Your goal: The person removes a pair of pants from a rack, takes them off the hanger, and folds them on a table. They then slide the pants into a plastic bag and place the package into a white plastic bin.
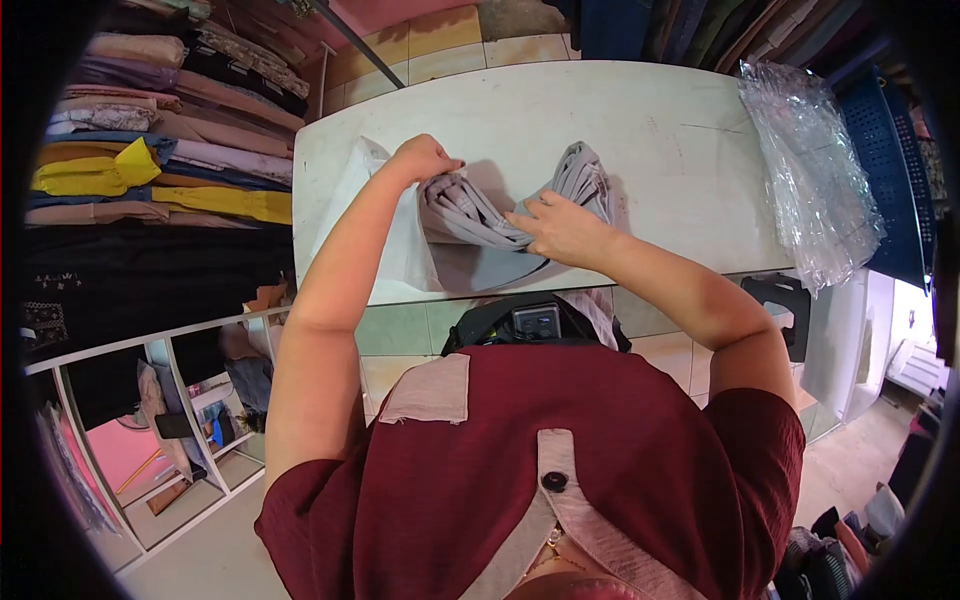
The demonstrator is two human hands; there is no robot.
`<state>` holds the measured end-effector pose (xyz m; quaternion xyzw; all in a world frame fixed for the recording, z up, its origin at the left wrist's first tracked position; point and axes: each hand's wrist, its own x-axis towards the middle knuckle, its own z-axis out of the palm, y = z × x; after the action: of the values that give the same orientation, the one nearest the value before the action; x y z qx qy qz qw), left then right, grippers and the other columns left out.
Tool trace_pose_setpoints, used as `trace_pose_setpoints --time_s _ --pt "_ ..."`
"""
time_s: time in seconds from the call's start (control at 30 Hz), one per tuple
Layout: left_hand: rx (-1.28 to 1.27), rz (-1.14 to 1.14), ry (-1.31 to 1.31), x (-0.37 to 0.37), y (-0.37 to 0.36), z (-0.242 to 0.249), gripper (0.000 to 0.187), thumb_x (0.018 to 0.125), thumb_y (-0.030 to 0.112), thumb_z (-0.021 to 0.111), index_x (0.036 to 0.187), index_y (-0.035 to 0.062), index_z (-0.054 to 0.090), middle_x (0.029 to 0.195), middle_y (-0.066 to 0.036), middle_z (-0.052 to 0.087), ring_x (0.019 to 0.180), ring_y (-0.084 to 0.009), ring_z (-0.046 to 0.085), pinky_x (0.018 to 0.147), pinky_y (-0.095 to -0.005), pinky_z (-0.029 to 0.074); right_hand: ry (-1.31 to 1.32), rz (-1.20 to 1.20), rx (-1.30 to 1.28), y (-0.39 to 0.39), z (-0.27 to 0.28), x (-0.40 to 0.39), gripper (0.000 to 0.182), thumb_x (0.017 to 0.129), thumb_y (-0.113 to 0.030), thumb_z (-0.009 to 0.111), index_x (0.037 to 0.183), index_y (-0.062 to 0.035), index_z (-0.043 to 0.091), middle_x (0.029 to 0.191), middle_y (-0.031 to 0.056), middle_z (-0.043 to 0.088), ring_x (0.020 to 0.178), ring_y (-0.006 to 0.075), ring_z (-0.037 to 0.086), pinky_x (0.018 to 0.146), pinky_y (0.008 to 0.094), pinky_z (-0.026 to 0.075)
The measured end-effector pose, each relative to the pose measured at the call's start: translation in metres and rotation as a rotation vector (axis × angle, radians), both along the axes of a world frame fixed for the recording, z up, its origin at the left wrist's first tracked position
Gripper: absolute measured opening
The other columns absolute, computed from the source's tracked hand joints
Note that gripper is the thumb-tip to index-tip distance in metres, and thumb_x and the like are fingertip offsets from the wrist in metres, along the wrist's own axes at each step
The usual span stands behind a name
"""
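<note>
A grey folded garment [468,212] lies on the white table, bent in the middle so that its right part [583,178] stands up in layers. Its left end rests at the mouth of a whitish see-through plastic bag [385,240]. My left hand [425,160] is closed at the bag's upper edge, right beside the garment's left end; the exact pinch is partly hidden. With fingers curled over the fold, my right hand [565,230] grips the garment near its middle.
The white table [680,150] has a pile of clear plastic bags [810,170] over its right end, next to a blue perforated basket [885,180]. Stacked folded clothes [160,150] stand at the left, above a white metal rack [160,360]. A black bag [490,325] sits below the table's near edge.
</note>
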<state>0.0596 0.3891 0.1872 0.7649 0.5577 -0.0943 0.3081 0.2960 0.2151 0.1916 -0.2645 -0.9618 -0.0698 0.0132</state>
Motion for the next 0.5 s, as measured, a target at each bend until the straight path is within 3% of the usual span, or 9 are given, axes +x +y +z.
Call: trace_pose_setpoints --time_s 0.07,0.13,0.17,0.2,0.27,0.33,0.4,0.5 --pt "-0.008 -0.024 0.037 0.008 -0.005 0.013 0.031 0.067 0.037 0.074 0.072 0.0065 0.071 0.076 -0.013 0.068 0.076 -0.0283 0.066 0.071 -0.0353 0.052 0.005 0.008 0.008 0.001 0.0 0.001 0.014 0.075 -0.026 0.058 0.075 -0.0257 0.073 0.126 0.0036 0.053 0.1 0.0182 0.052 0.082 0.032 0.038" --pt "0.089 -0.32 0.32 0.018 -0.009 0.024 0.033 0.066 0.035 0.076 0.075 0.0042 0.07 0.08 -0.014 0.068 0.076 -0.0284 0.066 0.071 -0.0368 0.052 0.031 0.024 -0.011 0.003 -0.002 0.0 0.014 0.075 -0.025 0.058 0.076 -0.0253 0.073 0.125 0.0025 0.054 0.1 0.0174 0.053 0.082 0.0318 0.039" --pt "0.143 -0.426 0.398 0.022 -0.014 0.028 0.029 0.068 0.027 0.075 0.078 0.0016 0.068 0.084 -0.015 0.068 0.076 -0.0295 0.066 0.071 -0.0373 0.053 0.032 0.023 -0.012 0.003 -0.002 -0.001 0.014 0.075 -0.025 0.058 0.076 -0.0253 0.073 0.125 0.0025 0.054 0.1 0.0174 0.053 0.082 0.0318 0.039" --pt "0.143 -0.425 0.398 0.026 -0.02 0.024 0.029 0.068 0.027 0.075 0.078 0.0016 0.068 0.084 -0.015 0.068 0.076 -0.0295 0.066 0.071 -0.0373 0.053 -0.005 0.021 -0.055 0.003 0.0 -0.002 0.016 0.075 -0.023 0.058 0.08 -0.0261 0.073 0.127 0.0045 0.052 0.102 0.0196 0.053 0.084 0.0334 0.039" --pt "0.47 -0.451 0.431 0.026 -0.029 0.009 0.019 0.065 0.022 0.074 0.073 0.0048 0.069 0.078 -0.014 0.067 0.073 -0.0289 0.065 0.067 -0.0363 0.052 -0.043 0.023 -0.096 0.005 0.001 -0.003 0.018 0.075 -0.021 0.058 0.084 -0.0268 0.073 0.13 0.0064 0.05 0.104 0.0219 0.053 0.086 0.035 0.04" --pt "0.553 -0.566 0.376 0.019 -0.035 0.008 0.015 0.069 0.019 0.071 0.076 0.0062 0.068 0.08 -0.011 0.066 0.075 -0.0279 0.064 0.067 -0.0359 0.052 0.087 -0.083 -0.182 0.007 -0.005 0.0 0.019 0.074 -0.02 0.062 0.089 -0.0262 0.072 0.125 0.0044 0.054 0.1 0.0197 0.055 0.08 0.0347 0.041" --pt "0.642 -0.476 -0.055 0.017 -0.047 0.021 0.011 0.072 0.017 0.068 0.076 0.0074 0.067 0.081 -0.008 0.064 0.075 -0.0272 0.063 0.067 -0.0358 0.051 0.133 -0.173 -0.251 0.009 -0.008 0.011 0.026 0.07 -0.017 0.065 0.094 -0.0261 0.071 0.124 0.0057 0.054 0.099 0.0215 0.056 0.081 0.0362 0.041" --pt "0.642 -0.289 -0.26 0.013 -0.06 0.025 0.009 0.076 0.013 0.066 0.083 0.0086 0.068 0.086 -0.006 0.063 0.075 -0.0266 0.062 0.067 -0.0345 0.051 0.154 -0.346 -0.424 0.012 0.002 0.017 0.045 0.063 -0.009 0.068 0.105 -0.025 0.068 0.126 0.0095 0.052 0.103 0.025 0.055 0.084 0.0396 0.041"
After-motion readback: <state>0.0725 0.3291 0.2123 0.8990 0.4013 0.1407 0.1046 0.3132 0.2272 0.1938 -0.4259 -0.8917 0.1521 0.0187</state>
